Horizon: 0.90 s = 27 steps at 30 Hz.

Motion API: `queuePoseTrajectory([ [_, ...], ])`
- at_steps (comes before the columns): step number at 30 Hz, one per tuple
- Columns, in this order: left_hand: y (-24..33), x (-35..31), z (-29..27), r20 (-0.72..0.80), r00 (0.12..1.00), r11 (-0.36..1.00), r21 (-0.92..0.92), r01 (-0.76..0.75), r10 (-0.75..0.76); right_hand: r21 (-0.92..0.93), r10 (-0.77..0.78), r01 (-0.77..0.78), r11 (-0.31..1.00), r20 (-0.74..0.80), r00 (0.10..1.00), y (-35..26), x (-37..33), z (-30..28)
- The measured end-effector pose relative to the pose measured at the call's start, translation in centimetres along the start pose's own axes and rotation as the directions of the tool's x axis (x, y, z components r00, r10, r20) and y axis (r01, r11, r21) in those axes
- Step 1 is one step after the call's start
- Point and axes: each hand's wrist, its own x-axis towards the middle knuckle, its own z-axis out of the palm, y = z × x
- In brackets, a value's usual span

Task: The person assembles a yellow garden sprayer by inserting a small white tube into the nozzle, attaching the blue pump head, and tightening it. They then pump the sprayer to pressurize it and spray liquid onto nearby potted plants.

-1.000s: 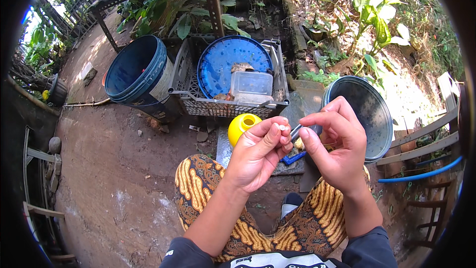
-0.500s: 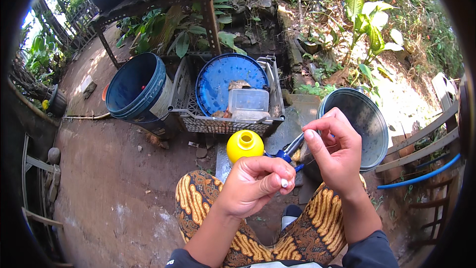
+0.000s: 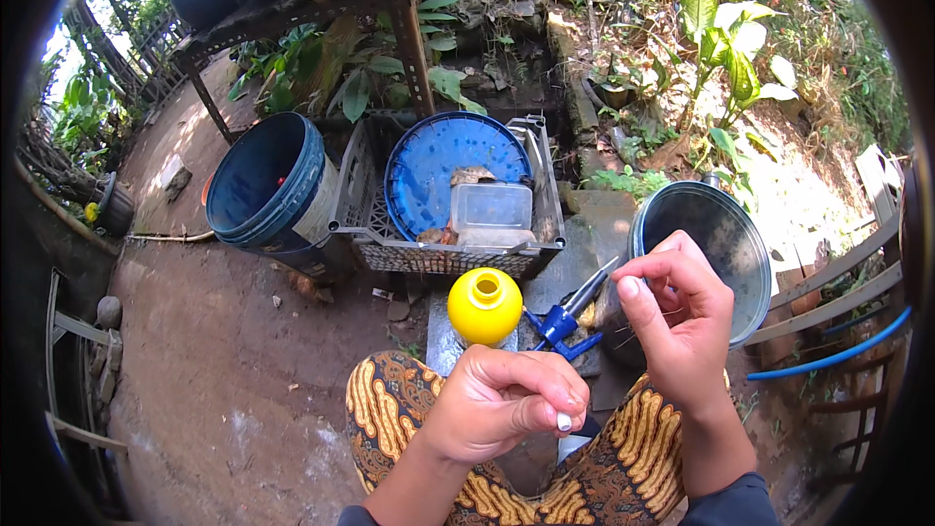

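My left hand (image 3: 511, 399), low in the middle, pinches a small white rod-like piece (image 3: 564, 422) between thumb and forefinger; only its blunt end shows. To its right my right hand (image 3: 677, 317) is raised, thumb and forefinger brought together. Faint thin strands seem to run by these fingers, but what they hold is too fine to make out. Just beyond my hands stands a yellow round-shouldered bottle (image 3: 484, 307) with an uncapped neck. Beside it rest blue-handled pliers (image 3: 560, 326), their pointed metal jaws aimed up toward my right fingertips.
A grey plastic crate (image 3: 448, 258) ahead holds a blue round lid (image 3: 429, 170) and a clear plastic box (image 3: 492, 206). Buckets stand on both sides: a blue one (image 3: 255, 224) left, a dark one (image 3: 755, 312) right. A blue hose (image 3: 828, 358) lies at the right.
Both hands have shifted slightly down and to the right in the picture, the right one moving away from the pliers. More of the pliers shows now. The left hand still pinches the white piece.
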Motion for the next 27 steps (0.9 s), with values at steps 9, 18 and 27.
queuePoseTrajectory([
  [9, -0.5, 0.5, -2.0, -0.04, 0.999, 1.0, 0.012, 0.002, -0.002, -0.005, -0.009, 0.01, 1.0, 0.054, 0.998, -0.6, -0.1, -0.3],
  [18, -0.6, 2.8, -5.3, -0.328, 0.944, 0.999, 0.033, -0.041, 0.049, -0.151, 0.099, -0.079, 0.985, 0.134, 0.986, 0.9, 0.6, -0.1],
  [27, -0.7, 2.6, -7.5, -0.47, 0.822, 0.788, 0.614, 0.042, 0.322, -0.276, 0.101, -0.035, 0.96, 0.228, 0.968, 1.4, 0.2, -1.5],
])
